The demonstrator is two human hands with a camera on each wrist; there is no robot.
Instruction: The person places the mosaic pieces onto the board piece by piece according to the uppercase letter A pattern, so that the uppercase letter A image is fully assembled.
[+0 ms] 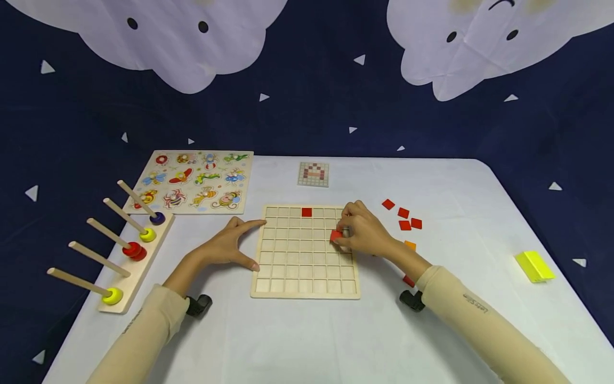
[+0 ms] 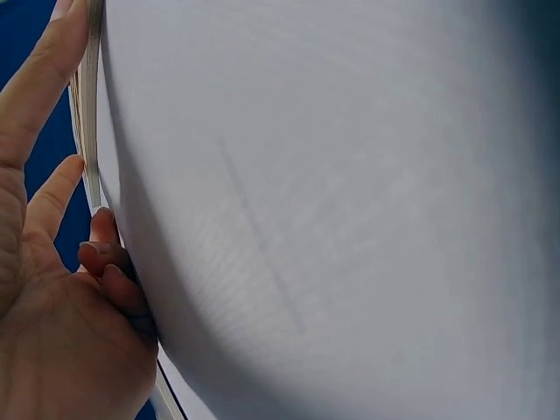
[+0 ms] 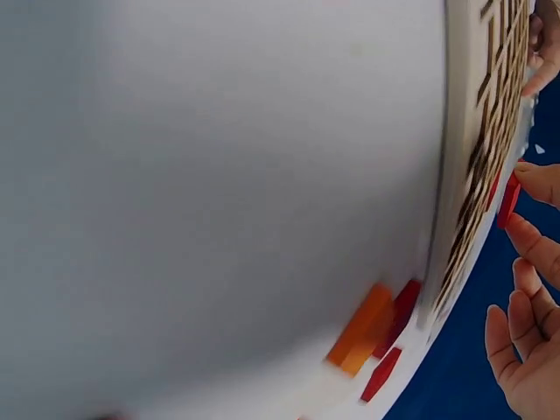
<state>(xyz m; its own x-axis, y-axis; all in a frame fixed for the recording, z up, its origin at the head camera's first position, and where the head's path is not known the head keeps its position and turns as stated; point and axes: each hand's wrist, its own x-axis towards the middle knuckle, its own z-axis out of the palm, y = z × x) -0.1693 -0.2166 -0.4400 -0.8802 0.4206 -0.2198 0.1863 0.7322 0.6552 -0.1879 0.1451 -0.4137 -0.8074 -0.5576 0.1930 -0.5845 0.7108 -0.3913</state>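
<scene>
A wooden grid board (image 1: 302,256) lies flat on the white table, with one red square tile (image 1: 306,212) in its top row. My left hand (image 1: 227,245) rests at the board's left edge, thumb and index finger spread along it. In the left wrist view, the thumb and index fingertip of the left hand (image 2: 61,306) meet the board's side while the other fingers curl loosely. Over the board's right part, my right hand (image 1: 363,229) pinches a second red tile (image 1: 334,235) between thumb and index finger. The right wrist view shows this pinched tile (image 3: 509,201) above the grid.
Several loose red tiles (image 1: 403,213) and an orange tile (image 1: 410,245) lie right of the board. Behind it is a small pattern card (image 1: 313,174). An insect puzzle (image 1: 196,181) and a peg stand with rings (image 1: 144,266) occupy the left; a yellow block (image 1: 534,266) sits far right.
</scene>
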